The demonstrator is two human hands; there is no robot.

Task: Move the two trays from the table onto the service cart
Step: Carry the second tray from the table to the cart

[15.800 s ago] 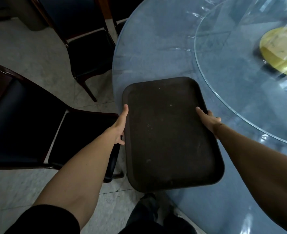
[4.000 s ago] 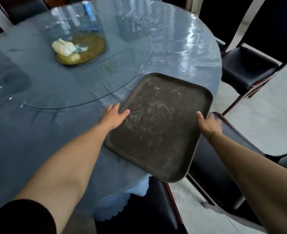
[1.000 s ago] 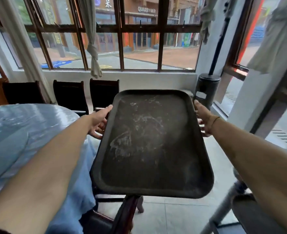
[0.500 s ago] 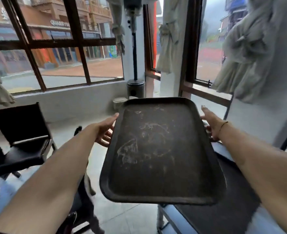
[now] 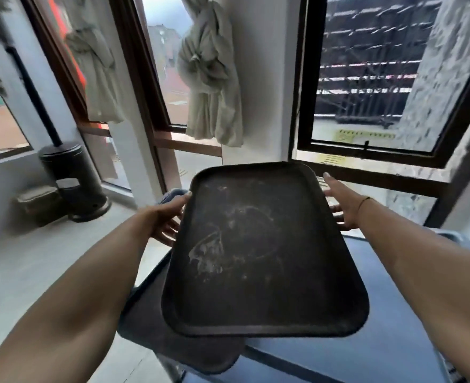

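Swung since half a second ago from beside the corner window to directly above the blue service cart, with the view now turned toward the right-hand window: dark scuffed tray, held level in the air over the cart top. Gripped at its left long edge by the left hand, thumb on the rim and fingers curled beneath; supported at its right long edge by the right hand, thumb stretched forward along the rim, fingers spread under the tray. Partly hidden beneath the carried tray and already lying on the cart, a second dark tray, its near left corner jutting out past the cart's left edge. Beyond the cart, tied-up pale curtains hanging against the white wall between dark-framed windows. Left of the cart on the pale floor, the round black base of a patio heater with a small low box beside it.
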